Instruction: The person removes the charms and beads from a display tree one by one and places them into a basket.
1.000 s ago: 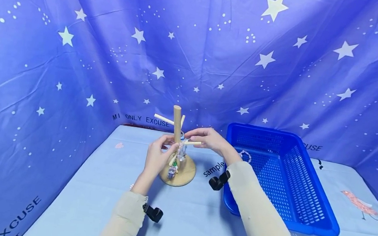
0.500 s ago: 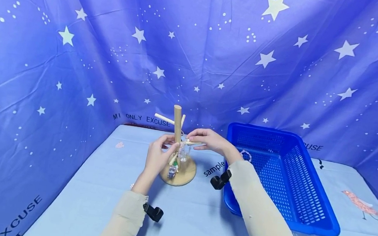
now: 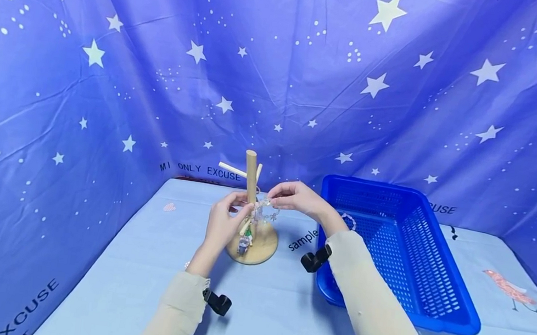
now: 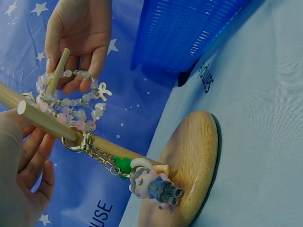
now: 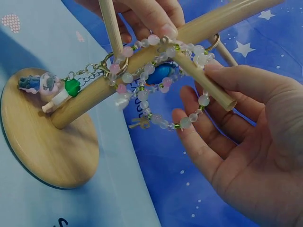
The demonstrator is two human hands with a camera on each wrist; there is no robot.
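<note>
A wooden peg stand (image 3: 250, 179) stands on the table, tilted in both wrist views. My left hand (image 3: 226, 219) grips its post, thumb beside the beads; some fingers are hidden behind the post. Loops of beaded bracelet (image 5: 142, 101), pink, white and clear with green bits and a bow charm, hang round one peg (image 5: 208, 82). At that peg my right hand (image 3: 297, 198) pinches the beads between thumb and fingers. Whether the loops are one bracelet or more, I cannot tell. A keychain (image 4: 158, 184) with a small figure and green charm hangs from a lower peg.
Right of the stand sits a blue perforated basket (image 3: 450, 276); another beaded bracelet (image 3: 349, 219) lies at its left side. A blue bead or charm (image 5: 161, 74) shows behind the loops. A starry blue curtain (image 3: 278, 80) rises behind the light blue tablecloth (image 3: 261, 321).
The right hand has shifted slightly along the peg, drawing the beaded loop outward and up to the right. A blue charm seen there earlier is now hidden in the head view. The left hand stays put.
</note>
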